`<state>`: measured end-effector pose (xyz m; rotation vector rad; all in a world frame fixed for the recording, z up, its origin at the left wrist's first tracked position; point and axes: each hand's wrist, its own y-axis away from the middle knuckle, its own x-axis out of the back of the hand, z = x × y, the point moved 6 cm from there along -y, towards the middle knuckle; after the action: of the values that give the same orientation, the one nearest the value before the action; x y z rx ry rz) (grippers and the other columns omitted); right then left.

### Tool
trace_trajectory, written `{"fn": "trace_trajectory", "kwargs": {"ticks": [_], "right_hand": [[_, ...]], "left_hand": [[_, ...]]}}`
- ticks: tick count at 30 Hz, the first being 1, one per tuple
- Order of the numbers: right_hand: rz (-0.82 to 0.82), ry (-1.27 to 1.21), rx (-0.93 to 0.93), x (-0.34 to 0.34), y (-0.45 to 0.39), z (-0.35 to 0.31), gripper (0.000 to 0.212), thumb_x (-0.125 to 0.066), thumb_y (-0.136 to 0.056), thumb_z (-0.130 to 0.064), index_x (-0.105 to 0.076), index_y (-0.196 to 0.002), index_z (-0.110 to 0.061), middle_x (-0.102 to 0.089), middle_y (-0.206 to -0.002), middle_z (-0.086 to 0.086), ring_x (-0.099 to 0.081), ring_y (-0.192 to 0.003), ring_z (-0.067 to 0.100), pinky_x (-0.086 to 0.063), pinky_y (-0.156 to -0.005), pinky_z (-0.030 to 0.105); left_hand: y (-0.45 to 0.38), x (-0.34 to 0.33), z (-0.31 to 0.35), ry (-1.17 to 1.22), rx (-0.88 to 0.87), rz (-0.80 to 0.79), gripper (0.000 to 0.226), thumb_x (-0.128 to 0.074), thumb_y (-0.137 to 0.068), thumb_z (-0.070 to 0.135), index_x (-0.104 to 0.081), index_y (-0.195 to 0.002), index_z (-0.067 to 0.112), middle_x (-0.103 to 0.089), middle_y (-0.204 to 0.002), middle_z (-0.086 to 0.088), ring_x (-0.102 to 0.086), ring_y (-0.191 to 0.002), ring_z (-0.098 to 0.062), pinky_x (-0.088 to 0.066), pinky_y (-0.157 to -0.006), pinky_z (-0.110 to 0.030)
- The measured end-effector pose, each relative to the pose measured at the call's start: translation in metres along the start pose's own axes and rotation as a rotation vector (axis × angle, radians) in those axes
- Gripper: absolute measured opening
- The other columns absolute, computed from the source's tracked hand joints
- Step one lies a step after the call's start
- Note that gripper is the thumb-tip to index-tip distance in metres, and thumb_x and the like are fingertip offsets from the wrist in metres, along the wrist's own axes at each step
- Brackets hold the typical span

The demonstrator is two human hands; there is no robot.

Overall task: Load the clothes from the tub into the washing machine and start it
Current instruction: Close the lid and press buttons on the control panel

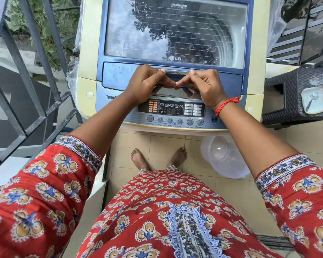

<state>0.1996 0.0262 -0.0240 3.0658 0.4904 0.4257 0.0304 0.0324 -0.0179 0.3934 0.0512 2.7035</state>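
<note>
On a tiled balcony floor point(162, 146) hemmed by a grey metal railing point(26, 75), a person stands barefoot at a top-loading washing machine point(90, 58) with its lid point(175, 28) down. Both hands are at the chrome handle point(177, 72) on the lid's front edge: the left hand point(147, 82) and the right hand point(203, 84) have fingers curled under the bar with thumbs lying on top, and their knuckles meet at the middle. A red braided thread point(227, 105) circles the right wrist. Just below the hands the control panel point(172, 108) is lit, its display showing digits above a row of round buttons point(174, 121), with the start/pause button point(213, 119) just beside the right wrist. Through the glass lid the steel drum is visible under reflections of sky and tree; whether clothes lie inside cannot be told. A clear plastic tub point(224, 157) sits on the floor at the machine's foot, to the right of the person's feet. A dark woven-pattern chair point(295, 94) stands at the right.
</note>
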Motion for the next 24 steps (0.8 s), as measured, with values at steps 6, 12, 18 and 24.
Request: {"fn": "trace_trajectory", "kwargs": {"ticks": [6,12,18,24], "right_hand": [[-0.001,-0.006,-0.009,0.0,-0.0004,0.0017,0.046,-0.04,-0.104,-0.025,-0.077,-0.089,-0.003,-0.074,-0.079,0.017,-0.057,-0.05,0.035,-0.043,-0.054,0.031],[0.003,0.009,0.003,0.0002,0.0002,-0.0002,0.045,-0.04,-0.103,-0.025,-0.078,-0.089,-0.004,-0.074,-0.078,0.017,-0.059,-0.051,0.029,-0.043,-0.055,0.027],[0.004,-0.001,0.009,0.0,-0.0001,-0.0005,0.045,-0.04,-0.103,-0.024,-0.077,-0.088,-0.005,-0.072,-0.076,0.021,-0.058,-0.05,0.039,-0.044,-0.052,0.033],[0.011,-0.008,-0.012,-0.0005,0.0008,-0.0014,0.045,-0.04,-0.103,-0.023,-0.077,-0.087,-0.001,-0.074,-0.078,0.018,-0.057,-0.05,0.041,-0.045,-0.05,0.039]], "left_hand": [[0.0002,0.0003,0.0015,0.005,-0.005,-0.002,0.044,-0.04,-0.1,0.029,-0.08,-0.092,0.012,-0.073,-0.066,-0.007,-0.052,-0.055,-0.045,-0.035,-0.054,-0.032],[0.0005,0.0001,0.0004,0.003,0.003,-0.001,0.045,-0.041,-0.097,0.034,-0.08,-0.091,0.013,-0.074,-0.069,-0.003,-0.053,-0.055,-0.041,-0.037,-0.054,-0.031],[-0.0001,0.0004,-0.0005,-0.047,-0.001,0.001,0.045,-0.039,-0.099,0.03,-0.08,-0.092,0.012,-0.074,-0.069,-0.011,-0.056,-0.057,-0.042,-0.042,-0.055,-0.041],[-0.0012,-0.0012,-0.0042,0.018,0.029,-0.016,0.047,-0.04,-0.097,0.034,-0.08,-0.092,0.009,-0.076,-0.081,-0.014,-0.057,-0.058,-0.021,-0.038,-0.055,-0.028]]}}
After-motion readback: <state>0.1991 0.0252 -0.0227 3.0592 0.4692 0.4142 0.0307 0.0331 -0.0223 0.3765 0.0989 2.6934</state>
